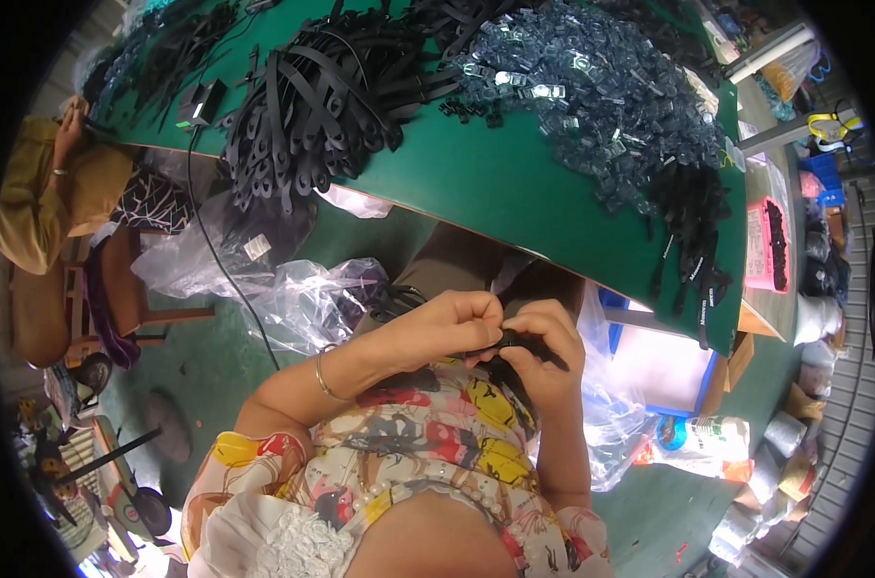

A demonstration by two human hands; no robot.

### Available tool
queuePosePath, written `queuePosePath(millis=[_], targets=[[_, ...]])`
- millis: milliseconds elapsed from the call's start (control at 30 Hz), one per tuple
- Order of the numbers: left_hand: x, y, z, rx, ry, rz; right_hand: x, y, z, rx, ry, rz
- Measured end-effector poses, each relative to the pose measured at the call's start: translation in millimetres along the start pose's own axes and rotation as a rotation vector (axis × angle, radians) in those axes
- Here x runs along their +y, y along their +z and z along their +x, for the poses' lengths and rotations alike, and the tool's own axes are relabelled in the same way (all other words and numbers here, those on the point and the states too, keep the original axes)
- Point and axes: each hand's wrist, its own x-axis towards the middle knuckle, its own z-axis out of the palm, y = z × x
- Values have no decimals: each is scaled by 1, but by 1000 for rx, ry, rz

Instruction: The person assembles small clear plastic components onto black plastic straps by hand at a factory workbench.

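Close in front of my body, my left hand [447, 328] and my right hand [550, 354] meet over a small black strap [508, 339]. Fingers of both hands are pinched closed on it, and they cover most of it. Across the green table [447, 183] lies a large heap of black straps [298, 111] with rounded, holed ends. To its right is a big pile of clear bluish plastic buckles [601, 106]. More black straps [698, 255] with white lettering hang over the table's right end.
A small black box [198, 104] with a cable lies at the table's left. Another person [47, 207] sits there. Clear plastic bags [312, 299] cover the floor beside me. A blue-edged white tray [664, 371] and a pink container [767, 246] are at the right.
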Motion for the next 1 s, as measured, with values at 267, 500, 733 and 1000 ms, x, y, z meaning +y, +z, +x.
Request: queuePosePath(millis=[267, 500, 733, 1000], targets=[[-8, -6, 1, 27, 60, -33, -9, 4, 8, -65, -131, -235], [-10, -6, 1, 236, 402, 305, -10, -5, -1, 190, 188, -149], [5, -4, -3, 220, 631, 1163, -7, -3, 0, -142, 344, 27], [-6, -7, -3, -155, 415, 545, -12, 7, -9, -139, 318, 442]])
